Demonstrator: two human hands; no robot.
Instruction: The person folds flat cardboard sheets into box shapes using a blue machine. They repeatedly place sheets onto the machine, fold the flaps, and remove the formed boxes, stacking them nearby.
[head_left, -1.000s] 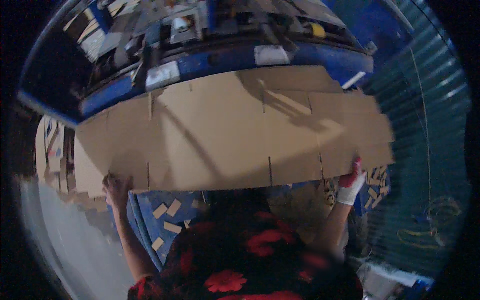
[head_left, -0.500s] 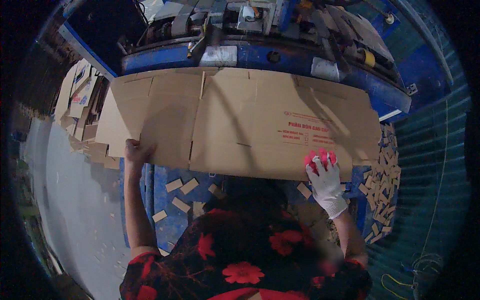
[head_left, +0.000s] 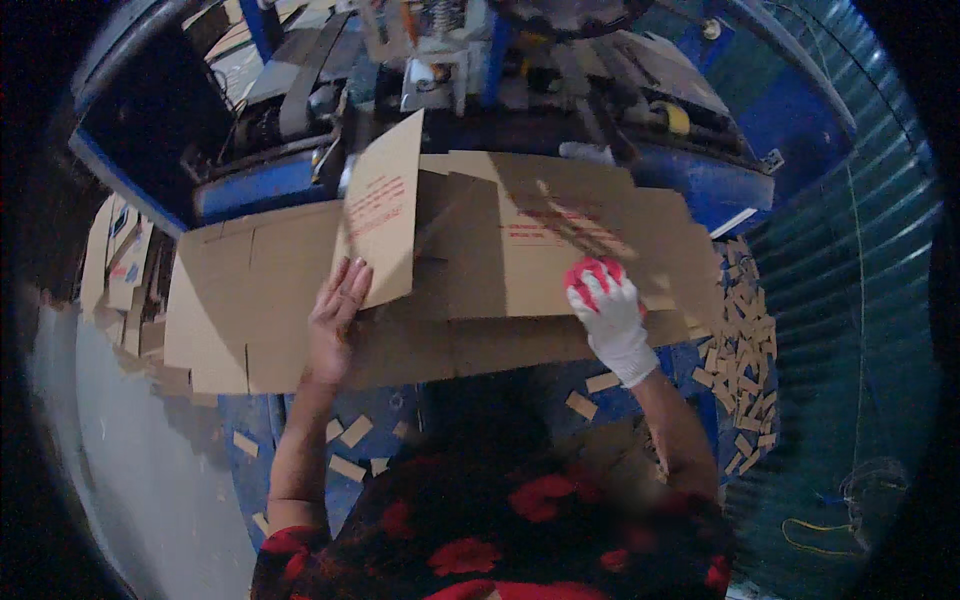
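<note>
A brown cardboard box blank (head_left: pixel 560 280) with red print lies across the blue work surface in front of me. Its left panel (head_left: pixel 385 215) is folded up and stands tilted, a printed side turned toward me. My bare left hand (head_left: pixel 341 295) rests its outstretched fingers against the lower left edge of this panel; the thumb is hidden. My right hand (head_left: pixel 608 310), in a white glove with red fingertips, lies with fingers spread on the blank's near right part. Beneath, another flat cardboard sheet (head_left: pixel 210 300) shows at the left and along the near edge.
A blue machine (head_left: pixel 260 187) with rollers and belts stands just beyond the cardboard. Small cardboard offcuts (head_left: pixel 740 370) are heaped at the right, and several lie on the blue surface. Stacked cardboard (head_left: pixel 115 270) stands at the far left. A green corrugated wall (head_left: pixel 840 300) runs along the right.
The blank's left panel has been lifted off the flat and swung up toward the right, my left hand moving with it. A sheet underneath now shows. My gloved hand has shifted slightly left.
</note>
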